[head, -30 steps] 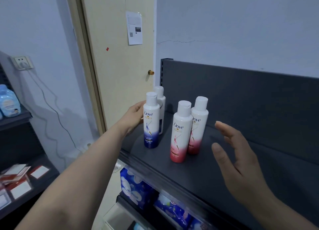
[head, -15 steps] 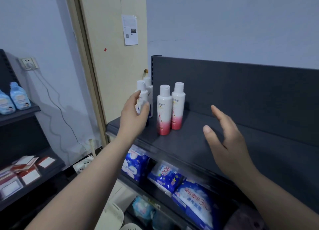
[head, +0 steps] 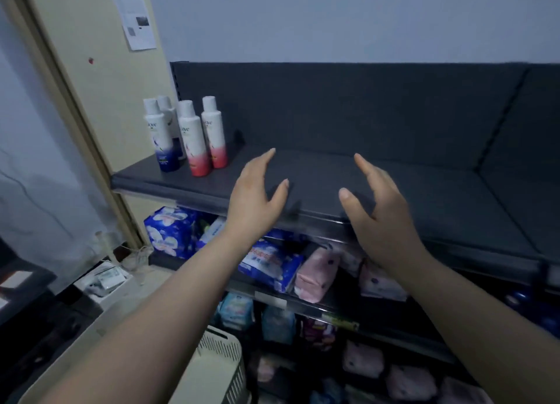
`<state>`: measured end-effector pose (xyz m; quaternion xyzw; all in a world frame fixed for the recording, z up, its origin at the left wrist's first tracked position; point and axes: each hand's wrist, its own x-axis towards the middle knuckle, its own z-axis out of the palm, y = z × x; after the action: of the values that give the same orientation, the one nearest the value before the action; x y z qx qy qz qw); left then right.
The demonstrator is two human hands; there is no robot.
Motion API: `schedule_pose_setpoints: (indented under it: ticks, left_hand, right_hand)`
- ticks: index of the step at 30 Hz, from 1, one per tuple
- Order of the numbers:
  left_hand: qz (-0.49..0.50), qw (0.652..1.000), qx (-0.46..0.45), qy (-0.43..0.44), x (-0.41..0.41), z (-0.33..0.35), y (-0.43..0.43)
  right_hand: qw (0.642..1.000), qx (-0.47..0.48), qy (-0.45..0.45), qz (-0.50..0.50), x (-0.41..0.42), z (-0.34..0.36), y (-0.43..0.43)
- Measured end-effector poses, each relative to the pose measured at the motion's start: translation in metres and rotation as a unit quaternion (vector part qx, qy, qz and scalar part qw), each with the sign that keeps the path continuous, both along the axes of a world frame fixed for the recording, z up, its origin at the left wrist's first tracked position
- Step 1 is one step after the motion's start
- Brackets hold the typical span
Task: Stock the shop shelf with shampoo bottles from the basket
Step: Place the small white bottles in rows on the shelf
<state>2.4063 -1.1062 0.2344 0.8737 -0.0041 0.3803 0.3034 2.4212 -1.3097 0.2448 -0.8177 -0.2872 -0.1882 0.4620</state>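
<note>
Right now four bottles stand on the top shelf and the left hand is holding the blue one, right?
Not quite. The head view shows the left hand open, holding nothing; the blue bottle stands untouched. All four bottles do stand on the top shelf.

Blurred logos on the blue-based bottle (head: 162, 140) and pink-based bottle (head: 194, 144) probably read "Dove".

Four shampoo bottles (head: 194, 137) — two pink-bottomed, one blue-bottomed, one half-hidden — and one basket (head: 221, 361).
</note>
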Motion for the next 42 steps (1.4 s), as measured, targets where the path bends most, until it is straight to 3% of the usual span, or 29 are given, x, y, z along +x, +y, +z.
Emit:
schedule_pose_setpoints:
  ticks: [11, 23, 31, 36, 42]
  left_hand:
    - [-0.208, 0.977, 0.031, 0.046, 0.024, -0.023, -0.156]
    - [-0.460, 0.882, 0.072, 0.078, -0.021, -0.102, -0.334]
    - [-0.541, 0.813, 0.086, 0.200, -0.080, -0.155, -0.453]
    - [-0.551, 0.790, 0.101, 0.251, -0.115, -0.207, -0.524]
    - [-0.558, 0.734, 0.130, 0.365, -0.155, -0.281, -0.594]
  right_hand:
    - [0.973, -0.039, 0.016, -0.227, -0.045, -0.021, -0.141]
    - [0.877, -0.075, 0.096, -0.464, -0.168, -0.102, -0.283]
    - [0.815, -0.046, 0.153, -0.558, -0.262, -0.157, -0.388]
    - [0.782, -0.023, 0.204, -0.589, -0.312, -0.200, -0.458]
    - [0.738, 0.007, 0.287, -0.611, -0.367, -0.266, -0.524]
